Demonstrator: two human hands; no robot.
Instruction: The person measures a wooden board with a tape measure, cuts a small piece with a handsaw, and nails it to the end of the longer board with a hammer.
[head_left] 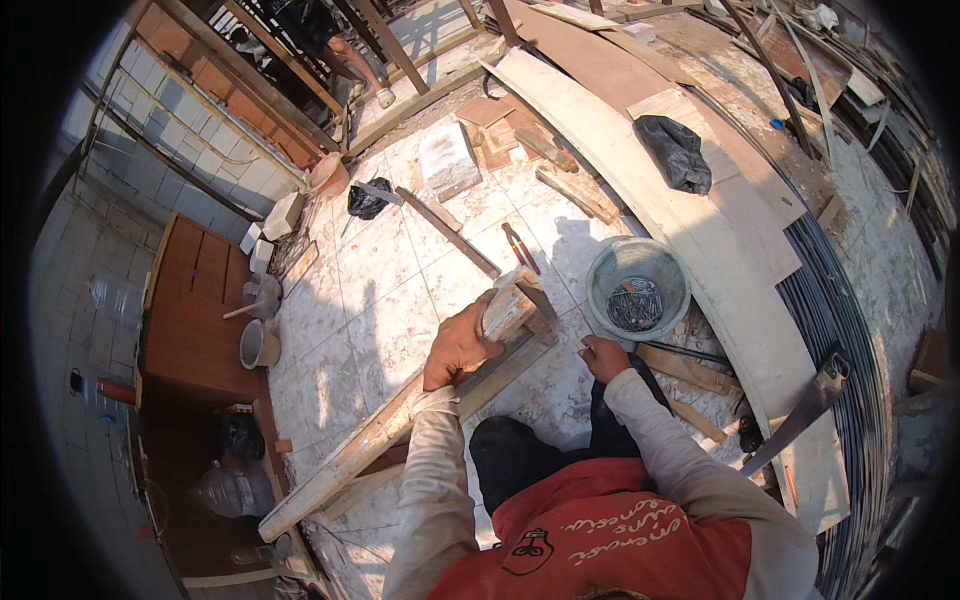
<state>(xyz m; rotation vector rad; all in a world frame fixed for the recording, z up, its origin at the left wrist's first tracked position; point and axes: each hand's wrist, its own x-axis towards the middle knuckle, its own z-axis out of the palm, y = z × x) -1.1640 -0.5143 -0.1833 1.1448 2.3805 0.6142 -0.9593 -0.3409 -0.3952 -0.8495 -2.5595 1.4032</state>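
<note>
My left hand [462, 348] is wrapped around a short wooden block [507, 312] at the upper end of a joined timber piece. A long wooden beam [345, 462] runs from there down to the lower left, beside my left forearm. My right hand [605, 357] is closed in a pinch just below a grey-green bucket [597, 268]. What its fingers hold is too small to make out. Inside the bucket lies a pile of nails [635, 303]. Pliers with red handles [522, 250] rest on the tiles beyond the block.
A handsaw [812, 408] lies at the right over a long pale board [740, 335], beside a bundle of dark rods [845, 300]. A black plastic bag [675, 155] rests on boards. At left stands a brown cabinet [195, 310]. Another person's leg [358, 68] shows far back.
</note>
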